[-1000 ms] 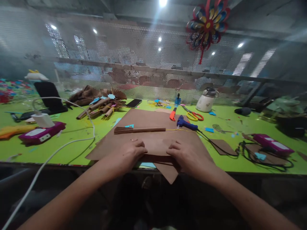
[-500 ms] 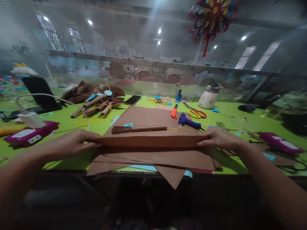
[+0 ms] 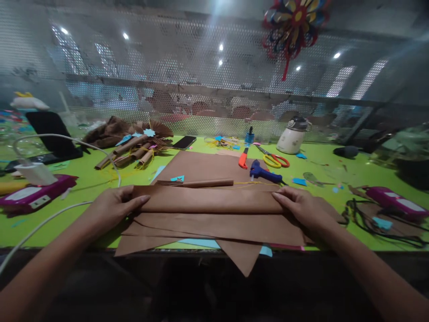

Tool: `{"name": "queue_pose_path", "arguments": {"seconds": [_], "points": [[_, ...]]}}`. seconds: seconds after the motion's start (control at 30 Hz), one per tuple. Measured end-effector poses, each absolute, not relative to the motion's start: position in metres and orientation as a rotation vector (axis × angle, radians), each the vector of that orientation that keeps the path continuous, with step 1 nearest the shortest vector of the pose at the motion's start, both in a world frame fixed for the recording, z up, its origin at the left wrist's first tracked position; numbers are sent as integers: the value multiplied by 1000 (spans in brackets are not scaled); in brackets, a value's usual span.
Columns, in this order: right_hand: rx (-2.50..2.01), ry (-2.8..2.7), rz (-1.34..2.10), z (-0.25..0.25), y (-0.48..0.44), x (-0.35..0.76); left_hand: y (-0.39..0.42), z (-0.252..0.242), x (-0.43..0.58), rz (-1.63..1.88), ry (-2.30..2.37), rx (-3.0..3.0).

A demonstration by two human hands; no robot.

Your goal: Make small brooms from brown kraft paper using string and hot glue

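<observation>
A long folded strip of brown paper stretches between my hands, just above other brown sheets. My left hand pinches its left end, with the thumb lying on the near face. At the right end my right hand grips it the same way, fingers behind the paper. Right behind the strip lies a thin rolled brown paper tube with a fringed end, partly hidden. A small blue paper piece rests by the fringe, and yellow string trails from the tube.
Beyond the paper lie a blue glue gun, an orange-handled cutter and scissors. A white bottle stands behind. Brown paper rolls and a phone are at back left. Purple power strips with cables flank the workspace.
The paper strip has tilted so its broad face shows more, and it sits slightly nearer me. Both thumbs have moved onto its near face. It now covers part of the fringed tube.
</observation>
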State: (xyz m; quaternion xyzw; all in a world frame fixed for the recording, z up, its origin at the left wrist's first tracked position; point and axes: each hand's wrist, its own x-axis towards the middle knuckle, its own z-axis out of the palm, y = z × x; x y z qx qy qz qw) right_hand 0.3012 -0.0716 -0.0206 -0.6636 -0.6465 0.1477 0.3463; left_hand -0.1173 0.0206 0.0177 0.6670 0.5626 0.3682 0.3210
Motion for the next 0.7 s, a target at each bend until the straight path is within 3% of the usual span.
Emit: {"name": "queue_pose_path", "arguments": {"seconds": [0.7], "points": [[-1830,-1967,-276,-56,-52,305,23,5,-122,250,1919,2498]]}}
